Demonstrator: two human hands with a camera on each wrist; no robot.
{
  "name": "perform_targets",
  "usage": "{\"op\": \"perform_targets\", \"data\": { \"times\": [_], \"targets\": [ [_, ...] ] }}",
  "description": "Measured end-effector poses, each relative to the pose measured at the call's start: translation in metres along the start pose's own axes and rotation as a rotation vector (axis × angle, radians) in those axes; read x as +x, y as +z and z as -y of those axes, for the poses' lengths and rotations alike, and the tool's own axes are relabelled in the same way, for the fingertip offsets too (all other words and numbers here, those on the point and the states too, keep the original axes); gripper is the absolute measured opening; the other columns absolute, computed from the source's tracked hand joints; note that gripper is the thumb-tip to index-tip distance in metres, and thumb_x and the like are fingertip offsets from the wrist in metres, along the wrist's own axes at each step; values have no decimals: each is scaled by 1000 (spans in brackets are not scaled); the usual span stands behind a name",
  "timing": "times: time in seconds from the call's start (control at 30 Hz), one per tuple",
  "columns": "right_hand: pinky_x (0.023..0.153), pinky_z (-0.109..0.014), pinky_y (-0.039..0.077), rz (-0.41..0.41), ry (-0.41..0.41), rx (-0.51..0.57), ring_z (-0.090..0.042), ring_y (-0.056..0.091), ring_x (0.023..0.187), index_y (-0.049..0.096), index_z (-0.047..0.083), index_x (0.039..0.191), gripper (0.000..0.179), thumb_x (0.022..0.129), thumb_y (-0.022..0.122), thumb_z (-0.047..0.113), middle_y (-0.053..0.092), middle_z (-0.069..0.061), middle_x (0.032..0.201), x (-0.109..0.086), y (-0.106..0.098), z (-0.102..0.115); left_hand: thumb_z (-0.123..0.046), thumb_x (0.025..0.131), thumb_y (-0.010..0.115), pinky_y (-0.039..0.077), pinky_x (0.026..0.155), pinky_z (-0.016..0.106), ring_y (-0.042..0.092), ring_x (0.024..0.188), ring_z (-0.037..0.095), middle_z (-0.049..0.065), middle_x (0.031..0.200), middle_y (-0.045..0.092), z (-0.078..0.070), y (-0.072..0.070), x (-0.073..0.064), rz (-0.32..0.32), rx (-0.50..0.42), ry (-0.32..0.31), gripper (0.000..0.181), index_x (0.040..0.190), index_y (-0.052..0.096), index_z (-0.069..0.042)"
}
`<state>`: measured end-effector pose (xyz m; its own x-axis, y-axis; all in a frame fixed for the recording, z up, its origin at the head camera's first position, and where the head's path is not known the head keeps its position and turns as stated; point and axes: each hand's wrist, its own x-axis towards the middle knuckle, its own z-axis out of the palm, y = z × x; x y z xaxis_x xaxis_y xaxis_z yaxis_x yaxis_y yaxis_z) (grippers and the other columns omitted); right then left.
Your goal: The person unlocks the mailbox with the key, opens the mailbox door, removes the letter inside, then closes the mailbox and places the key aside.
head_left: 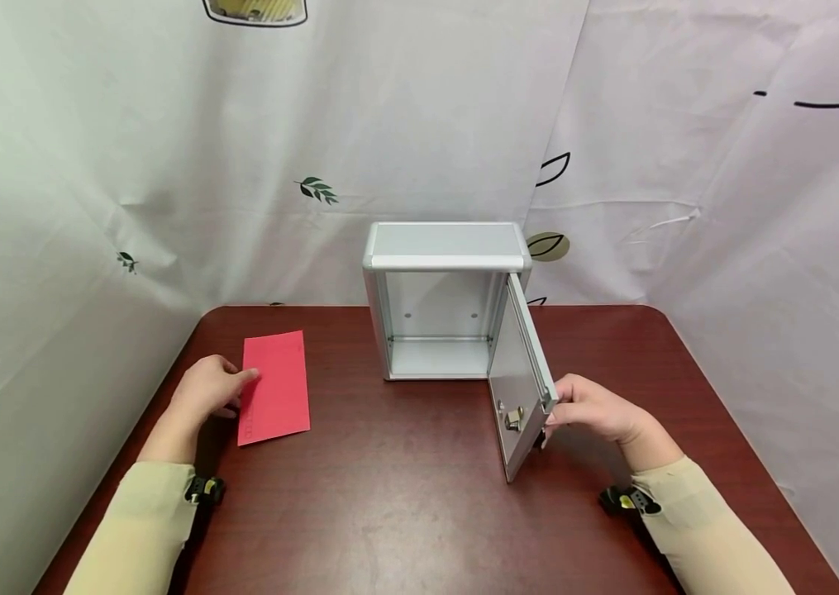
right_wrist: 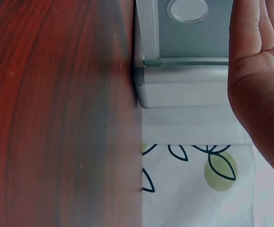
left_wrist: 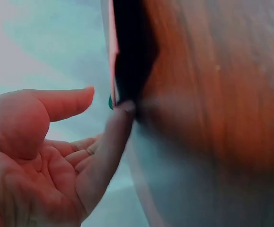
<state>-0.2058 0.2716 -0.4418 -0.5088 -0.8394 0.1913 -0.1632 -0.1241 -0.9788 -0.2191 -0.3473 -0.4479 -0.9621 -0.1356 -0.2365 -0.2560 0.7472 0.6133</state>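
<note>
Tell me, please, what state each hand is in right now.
Left hand: open, at the edge of the red envelope.
Right hand: holding the open door of the silver box.

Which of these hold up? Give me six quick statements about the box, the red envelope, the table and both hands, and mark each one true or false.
1. The silver box has its door open. True.
2. The left hand is at the edge of the red envelope. True.
3. The red envelope is inside the box. False: it is outside, to the box's left in the head view.
4. A lock sits on the door's inner face. True.
5. The right hand is inside the box. False: it is at the door's free edge.
6. The table is white. False: it is reddish brown.
</note>
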Motion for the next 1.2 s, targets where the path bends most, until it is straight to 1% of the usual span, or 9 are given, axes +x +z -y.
{"op": "perform_targets", "data": {
  "times": [0.13,0.3,0.4,0.5,0.57,0.73,0.9,1.07,1.2],
  "targets": [
    [80,-40,68,-7,15,3,-6,75,83,81,-1,98,23,102,59,-7,80,5,90,-1,0,0,-38,109,69,63,63,41,72,69,25,18,85,71,-5,-4,-4,-1,124,-7,48,113,60,9],
    [81,-41,68,-10,31,14,-6,75,83,86,12,101,30,103,61,-5,80,5,90,-2,-2,-3,-47,109,63,51,58,42,67,62,27,12,74,69,-13,-3,-5,-31,258,-10,48,100,61,0],
    [81,-42,68,-11,35,13,-6,74,83,87,15,103,30,104,62,-3,80,6,91,-2,-2,-4,-53,109,61,54,65,50,70,78,37,25,95,72,-18,0,-4,-75,278,10,64,116,62,10],
    [81,-42,68,-15,47,12,-6,74,82,87,14,103,27,105,63,-1,79,6,90,-2,-2,-2,-59,110,59,57,84,62,68,107,52,39,128,65,-22,4,-1,-119,263,48,84,142,52,19],
    [81,-43,68,-11,35,7,-7,74,82,86,10,102,25,105,63,-1,79,6,90,-2,-2,-3,-61,111,56,55,93,68,62,122,58,42,143,57,-26,7,0,-139,253,71,90,151,46,19],
    [80,-42,68,-9,22,-7,-6,74,82,77,-6,97,16,104,62,-3,80,6,89,-2,-3,-3,-69,112,47,55,93,67,63,125,53,35,144,62,-39,14,1,-181,202,104,91,154,49,12],
    [79,-43,68,6,-5,-5,-7,75,84,78,-6,99,18,103,60,-6,80,4,91,-1,-2,0,-68,113,46,51,104,68,61,133,51,32,148,61,-53,21,2,-193,100,201,87,159,48,6],
    [79,-42,68,2,2,-15,-7,74,83,76,-8,97,16,103,61,-5,79,6,91,-1,-2,-1,-61,114,54,43,118,67,56,143,50,28,157,54,-65,27,3,-126,-42,331,89,174,26,-1],
    [80,-41,67,-13,33,-31,-6,73,82,72,-13,95,16,103,63,-2,78,10,89,-1,-1,0,-55,115,57,37,123,68,55,145,51,27,164,48,-72,31,5,-66,-101,413,88,177,21,-5]
  ]
}}
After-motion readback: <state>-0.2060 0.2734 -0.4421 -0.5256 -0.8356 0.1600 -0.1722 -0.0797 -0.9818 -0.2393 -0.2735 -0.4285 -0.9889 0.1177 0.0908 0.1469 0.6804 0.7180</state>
